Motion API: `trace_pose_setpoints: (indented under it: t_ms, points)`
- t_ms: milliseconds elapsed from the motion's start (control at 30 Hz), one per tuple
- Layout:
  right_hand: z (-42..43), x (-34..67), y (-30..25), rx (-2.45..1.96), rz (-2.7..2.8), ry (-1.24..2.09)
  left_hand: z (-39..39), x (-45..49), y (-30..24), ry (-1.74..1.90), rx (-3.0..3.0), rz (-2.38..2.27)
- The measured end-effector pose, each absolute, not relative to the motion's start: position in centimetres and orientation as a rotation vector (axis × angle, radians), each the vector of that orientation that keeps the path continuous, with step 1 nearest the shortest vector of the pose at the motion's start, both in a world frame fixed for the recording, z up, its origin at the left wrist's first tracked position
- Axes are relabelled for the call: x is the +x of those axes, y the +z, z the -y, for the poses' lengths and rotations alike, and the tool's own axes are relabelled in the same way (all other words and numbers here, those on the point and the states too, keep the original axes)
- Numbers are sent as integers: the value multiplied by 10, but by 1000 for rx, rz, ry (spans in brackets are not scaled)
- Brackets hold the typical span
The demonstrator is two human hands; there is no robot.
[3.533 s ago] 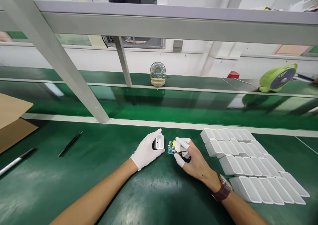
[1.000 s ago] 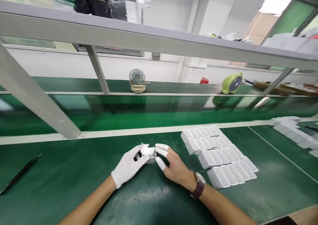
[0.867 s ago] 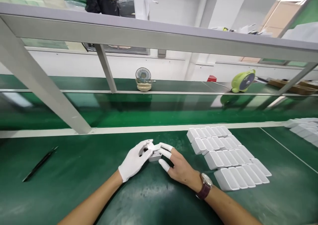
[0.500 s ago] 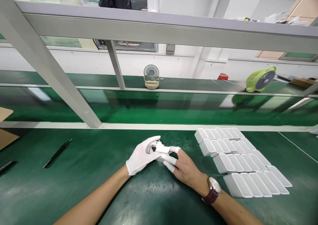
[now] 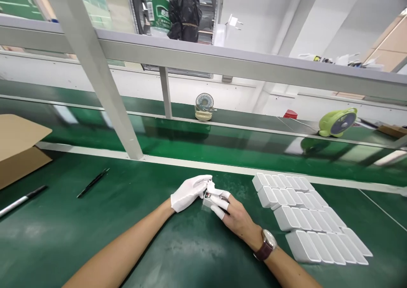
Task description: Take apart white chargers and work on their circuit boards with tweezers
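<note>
1. A wristwatch (image 5: 269,239) was worn on the right wrist; no writing could be read on its dial.
2. The right hand (image 5: 237,216), its fingertips covered in white cots, was clamped on a small white housing (image 5: 207,203), which was held between the two hands above the green table (image 5: 178,245). By the left hand (image 5: 190,192), gloved in white, the white piece (image 5: 213,188) on top was met with bent fingers; whether it was gripped could not be told, white being set against white.
3. The housing was judged to be light, stiff plastic, somewhat slippery under smooth fabric, and best taken by its outer side walls. The small dark and red parts (image 5: 208,195) showing at its opening were judged fragile and not to be pressed. No marking could be made out on it.
4. To the right, rows of white open cases (image 5: 313,222) were set out, with no lettering seen on them.
5. To the left, a black pen (image 5: 93,183) and a marker (image 5: 23,200) were laid near a cardboard box (image 5: 22,139); no print was legible.
6. Farther off, marks on a green fan (image 5: 324,126) were too small to read.
7. On the upper shelf, pale characters were carried on a bottle's green label (image 5: 159,12), but no brand could be read.
</note>
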State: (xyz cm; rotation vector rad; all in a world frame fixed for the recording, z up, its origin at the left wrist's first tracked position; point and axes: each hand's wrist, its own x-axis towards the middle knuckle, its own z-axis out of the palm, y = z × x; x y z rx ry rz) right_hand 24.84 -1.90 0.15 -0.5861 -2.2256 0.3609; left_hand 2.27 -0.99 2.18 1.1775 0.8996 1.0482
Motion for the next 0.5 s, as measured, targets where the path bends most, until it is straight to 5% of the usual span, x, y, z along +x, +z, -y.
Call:
trace_pose_setpoints:
  t_ms: [500]
  points:
    - [20, 240, 14, -566, 2216, 330, 15, 26, 25, 1237, 1193, -872]
